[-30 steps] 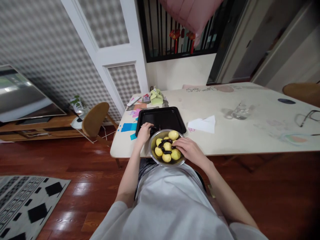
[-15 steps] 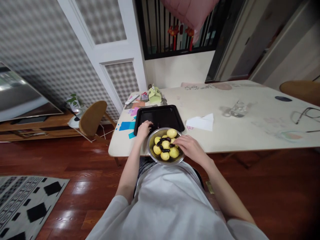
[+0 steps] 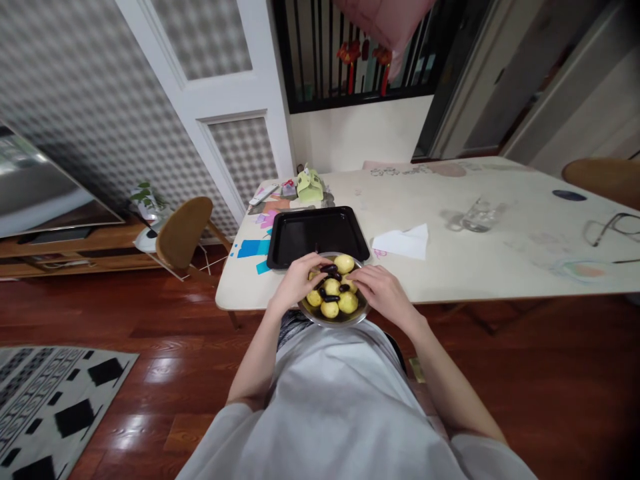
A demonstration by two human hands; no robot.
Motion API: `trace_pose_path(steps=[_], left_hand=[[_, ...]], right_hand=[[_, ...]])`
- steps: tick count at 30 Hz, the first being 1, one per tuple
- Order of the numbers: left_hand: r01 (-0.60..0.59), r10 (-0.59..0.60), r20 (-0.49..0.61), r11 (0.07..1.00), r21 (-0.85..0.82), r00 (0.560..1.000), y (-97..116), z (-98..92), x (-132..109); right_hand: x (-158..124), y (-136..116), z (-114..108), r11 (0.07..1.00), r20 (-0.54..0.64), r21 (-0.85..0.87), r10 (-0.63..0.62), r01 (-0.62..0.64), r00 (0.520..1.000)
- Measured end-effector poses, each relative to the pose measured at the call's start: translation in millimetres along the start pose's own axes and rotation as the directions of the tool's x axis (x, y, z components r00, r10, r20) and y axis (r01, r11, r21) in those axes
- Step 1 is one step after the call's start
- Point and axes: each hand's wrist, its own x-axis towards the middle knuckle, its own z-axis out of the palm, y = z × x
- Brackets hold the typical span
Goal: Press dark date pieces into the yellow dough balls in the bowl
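Note:
A round metal bowl (image 3: 345, 324) sits at the table's near edge, against my shirt. Several round yellow fruits (image 3: 331, 287) fill it, with dark, long grapes (image 3: 331, 299) scattered on top. Over the bowl's left side, my left hand (image 3: 300, 280) pinches one dark long grape (image 3: 329, 269) between thumb and fingers. My right hand (image 3: 377, 288) reaches over the right rim, its fingers bent together at the yellow fruits; whatever its fingertips hold is hidden. Just beyond the bowl lies a black baking tray (image 3: 320, 230), with a small dark bit near its front edge.
On the white table (image 3: 425, 277) a folded white paper (image 3: 401, 241) lies right of the tray. Farther right are a clear glass (image 3: 479, 215) and eyeglasses (image 3: 613, 227). A green box (image 3: 310, 185) and a white remote (image 3: 264, 195) stand behind the tray. A wooden chair (image 3: 185, 233) is at left.
My left hand has come from the tray's front edge rightward to above the bowl, carrying a dark long grape. My right hand has stayed nearly in place at the right rim.

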Motion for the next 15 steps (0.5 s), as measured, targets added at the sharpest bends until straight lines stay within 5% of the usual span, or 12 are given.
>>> trace_pose_path(steps=[15], left_hand=[[0.048, -0.050, 0.048, 0.998, 0.051, 0.998, 6, 34.1, -1]], right_hand=[[-2, 1, 2, 0.997, -0.008, -0.023, 0.078, -0.078, 0.997]])
